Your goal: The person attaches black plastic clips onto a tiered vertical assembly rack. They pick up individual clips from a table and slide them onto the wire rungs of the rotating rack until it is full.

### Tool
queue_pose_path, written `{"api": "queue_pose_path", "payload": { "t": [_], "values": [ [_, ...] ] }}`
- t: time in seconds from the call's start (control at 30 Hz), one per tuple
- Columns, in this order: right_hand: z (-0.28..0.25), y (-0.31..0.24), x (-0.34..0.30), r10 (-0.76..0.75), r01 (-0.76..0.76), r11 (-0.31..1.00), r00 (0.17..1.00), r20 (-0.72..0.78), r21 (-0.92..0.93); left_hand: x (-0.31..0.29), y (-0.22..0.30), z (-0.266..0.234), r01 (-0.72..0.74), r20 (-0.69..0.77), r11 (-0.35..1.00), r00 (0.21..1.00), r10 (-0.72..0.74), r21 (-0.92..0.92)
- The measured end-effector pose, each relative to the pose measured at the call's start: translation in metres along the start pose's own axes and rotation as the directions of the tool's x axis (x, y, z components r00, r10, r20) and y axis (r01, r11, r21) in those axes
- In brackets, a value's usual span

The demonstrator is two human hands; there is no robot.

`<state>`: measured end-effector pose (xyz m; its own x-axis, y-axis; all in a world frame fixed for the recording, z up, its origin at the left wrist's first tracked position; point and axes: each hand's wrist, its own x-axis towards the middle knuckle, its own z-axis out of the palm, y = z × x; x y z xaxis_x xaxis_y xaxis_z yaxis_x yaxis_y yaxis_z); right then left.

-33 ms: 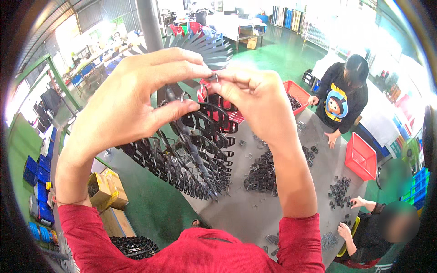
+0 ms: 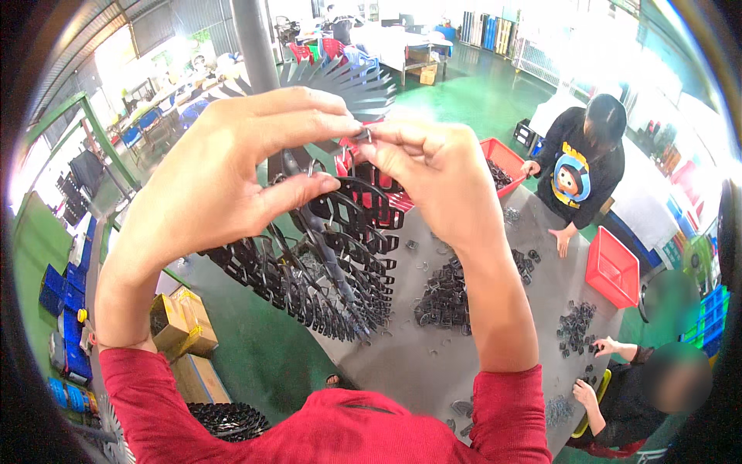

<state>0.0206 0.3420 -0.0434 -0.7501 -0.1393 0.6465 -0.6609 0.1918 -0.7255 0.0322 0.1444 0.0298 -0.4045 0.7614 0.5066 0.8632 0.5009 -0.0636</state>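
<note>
Both my hands are raised in front of me, above a tall rack (image 2: 323, 236) hung with tier upon tier of black plastic loop-shaped parts (image 2: 369, 298). My right hand (image 2: 433, 158) pinches a small dark piece with a thin metal hook (image 2: 365, 134) between thumb and fingers. Opposite it, my left hand (image 2: 224, 166) has its fingers stretched so that their tips reach the same piece. Its thumb stays well apart below, beside another metal hook (image 2: 311, 165) on the rack. The fingers hide part of the piece.
Piles of black parts (image 2: 444, 298) cover some of the grey table (image 2: 402, 356). A red basket (image 2: 502, 161) and another red basket (image 2: 613, 267) stand along its right side. Two co-workers (image 2: 583, 155) are at that side. Cardboard boxes (image 2: 185, 321) sit on the green floor at left.
My hands stay almost where they were, both on the small piece. The standing co-worker's hand on the table has shifted slightly down and toward me.
</note>
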Motion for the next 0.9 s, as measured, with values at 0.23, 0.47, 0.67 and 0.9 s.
{"api": "queue_pose_path", "payload": {
  "t": [0.23, 0.47, 0.67, 0.9],
  "values": [
    [-0.002, 0.004, -0.004, -0.070, 0.053, 0.992, 0.986, -0.150, -0.117, 0.001, -0.001, 0.001, -0.014, 0.008, 0.999, 1.000, 0.014, -0.030],
    [-0.077, 0.029, -0.012, 0.105, -0.206, 0.944, 0.929, -0.356, -0.259, -0.002, -0.010, 0.000, 0.040, 0.000, 0.997, 0.999, -0.040, 0.071],
    [-0.183, 0.105, -0.030, 0.220, -0.454, 0.798, 0.832, -0.509, -0.396, 0.004, -0.012, 0.003, 0.050, -0.063, 0.984, 0.997, -0.039, 0.173],
    [-0.207, 0.154, -0.057, 0.321, -0.570, 0.121, 0.797, -0.511, -0.813, 0.009, -0.025, 0.008, 0.076, -0.035, 0.987, 0.997, -0.071, 0.145]
  ]
}}
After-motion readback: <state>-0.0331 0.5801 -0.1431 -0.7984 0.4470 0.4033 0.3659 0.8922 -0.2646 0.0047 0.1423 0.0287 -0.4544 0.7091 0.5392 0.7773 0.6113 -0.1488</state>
